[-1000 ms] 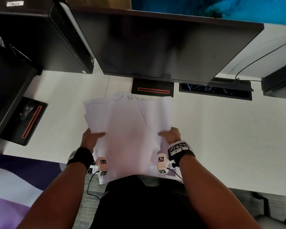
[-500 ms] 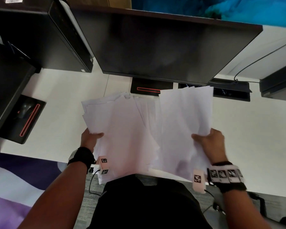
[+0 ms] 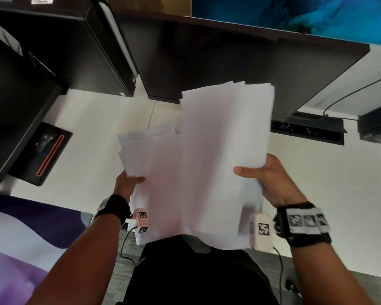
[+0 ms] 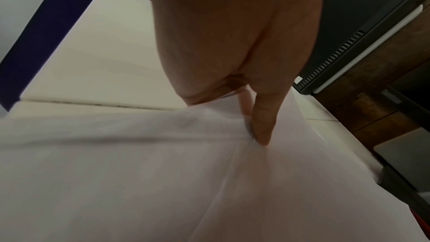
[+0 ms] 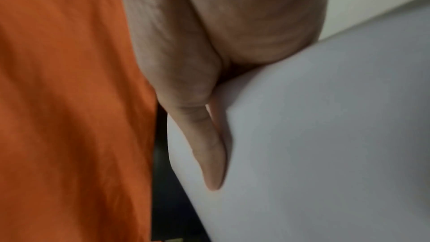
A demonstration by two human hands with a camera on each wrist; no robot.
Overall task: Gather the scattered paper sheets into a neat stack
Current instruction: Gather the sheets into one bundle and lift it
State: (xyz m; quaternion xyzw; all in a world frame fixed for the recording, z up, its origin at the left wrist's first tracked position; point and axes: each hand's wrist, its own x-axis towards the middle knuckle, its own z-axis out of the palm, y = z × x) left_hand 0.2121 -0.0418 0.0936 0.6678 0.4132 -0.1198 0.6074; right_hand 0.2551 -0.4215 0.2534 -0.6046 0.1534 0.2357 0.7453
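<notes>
My right hand [image 3: 273,181] grasps a raised bundle of sheets [image 3: 224,150]; my left hand [image 3: 128,183] pinches the other sheets [image 3: 154,164] above the desk's [image 3: 92,128] near edge.

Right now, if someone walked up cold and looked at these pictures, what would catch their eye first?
The big raised sheaf of white paper at centre, gripped along its right edge by the right hand, its top edge overlapping the dark monitor. Beside it on the left, a lower, messier fan of sheets is held by the left hand above the white desk. At far left, a red-striped monitor base stands out.
</notes>
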